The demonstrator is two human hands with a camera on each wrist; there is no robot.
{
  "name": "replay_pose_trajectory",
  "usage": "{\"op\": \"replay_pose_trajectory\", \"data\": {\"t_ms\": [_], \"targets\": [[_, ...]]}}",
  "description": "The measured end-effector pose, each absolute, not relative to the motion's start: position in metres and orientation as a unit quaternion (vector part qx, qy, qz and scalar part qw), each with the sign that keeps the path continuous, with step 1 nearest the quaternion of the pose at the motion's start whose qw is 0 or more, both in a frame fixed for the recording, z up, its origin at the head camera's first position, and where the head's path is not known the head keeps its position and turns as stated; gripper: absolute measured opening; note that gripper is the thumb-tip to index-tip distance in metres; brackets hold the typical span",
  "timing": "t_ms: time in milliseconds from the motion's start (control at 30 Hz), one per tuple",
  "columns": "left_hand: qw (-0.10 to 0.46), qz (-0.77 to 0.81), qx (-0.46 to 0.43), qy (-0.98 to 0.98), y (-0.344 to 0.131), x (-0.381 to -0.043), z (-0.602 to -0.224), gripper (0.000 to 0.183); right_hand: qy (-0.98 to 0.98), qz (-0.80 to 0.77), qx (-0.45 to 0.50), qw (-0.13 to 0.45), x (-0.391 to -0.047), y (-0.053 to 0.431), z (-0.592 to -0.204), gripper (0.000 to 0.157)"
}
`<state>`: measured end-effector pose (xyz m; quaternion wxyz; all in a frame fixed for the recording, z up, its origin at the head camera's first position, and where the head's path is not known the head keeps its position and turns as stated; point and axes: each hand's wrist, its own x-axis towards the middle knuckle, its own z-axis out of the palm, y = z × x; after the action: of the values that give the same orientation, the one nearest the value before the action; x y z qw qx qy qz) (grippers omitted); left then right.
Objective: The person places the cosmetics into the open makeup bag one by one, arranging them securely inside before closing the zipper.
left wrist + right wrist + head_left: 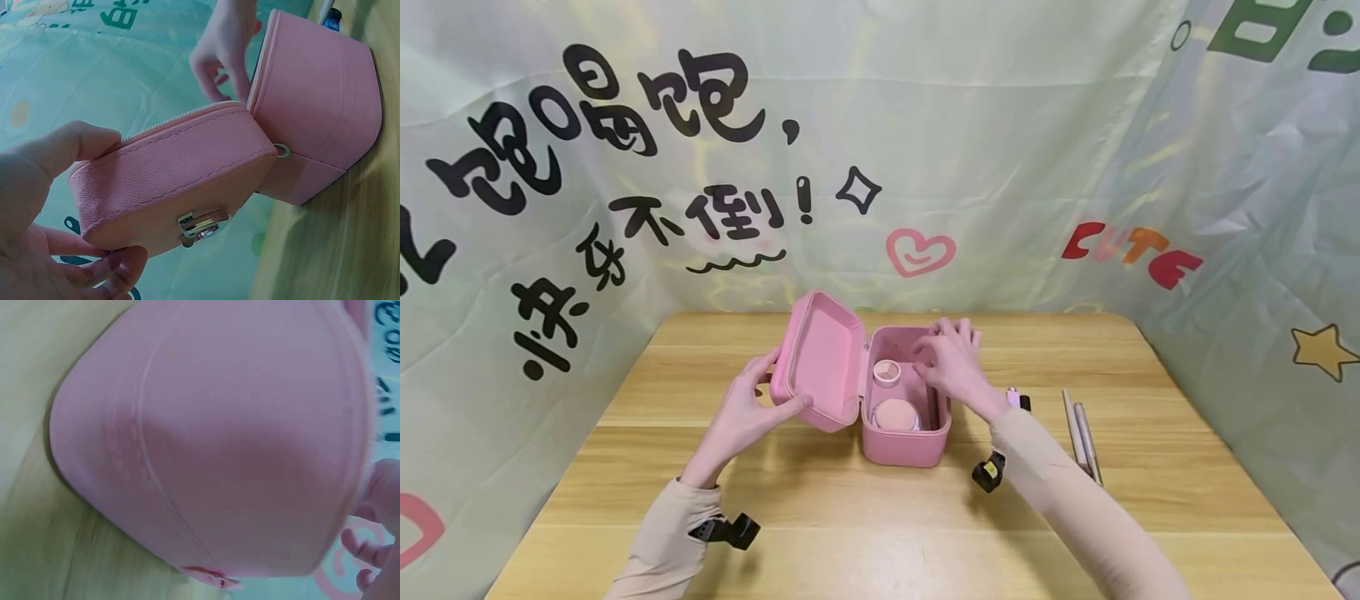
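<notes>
A pink zippered cosmetic case (906,450) stands on the table with its lid (826,367) swung out to the left. My left hand (752,408) grips the lid's outer end, thumb on the zipper edge and fingers underneath, beside the metal-ringed handle (203,224). Over the case's right side, my right hand (953,358) dips loosely curled fingers (369,553) past the rim, with nothing visible between them. Inside the case lie a small round compact with sectioned colours (887,372) and a round beige-topped compact (896,414). A dark slim item (933,408) runs along the right inner wall.
To the right on the wooden table (820,542) lie slim pen-like sticks (1081,433). A small pink-and-black item (1018,400) shows beside the right wrist. Printed cloth (1000,150) hangs behind and along the sides.
</notes>
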<state>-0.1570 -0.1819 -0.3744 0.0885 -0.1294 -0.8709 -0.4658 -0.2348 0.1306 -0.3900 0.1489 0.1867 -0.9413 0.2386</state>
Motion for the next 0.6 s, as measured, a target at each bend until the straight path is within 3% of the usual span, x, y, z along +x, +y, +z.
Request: {"op": "replay_pose_trajectory", "data": {"t_ms": [333, 600], "targets": [[0.081, -0.475, -0.130, -0.866, -0.181, -0.157, -0.375, 0.079, -0.834, 0.461, 0.157, 0.257, -0.207, 0.171, -0.394, 0.026], [0.082, -0.476, -0.128, -0.866, -0.181, -0.157, -0.376, 0.079, -0.835, 0.466, 0.121, 0.266, -0.176, 0.218, -0.402, 0.030]]}}
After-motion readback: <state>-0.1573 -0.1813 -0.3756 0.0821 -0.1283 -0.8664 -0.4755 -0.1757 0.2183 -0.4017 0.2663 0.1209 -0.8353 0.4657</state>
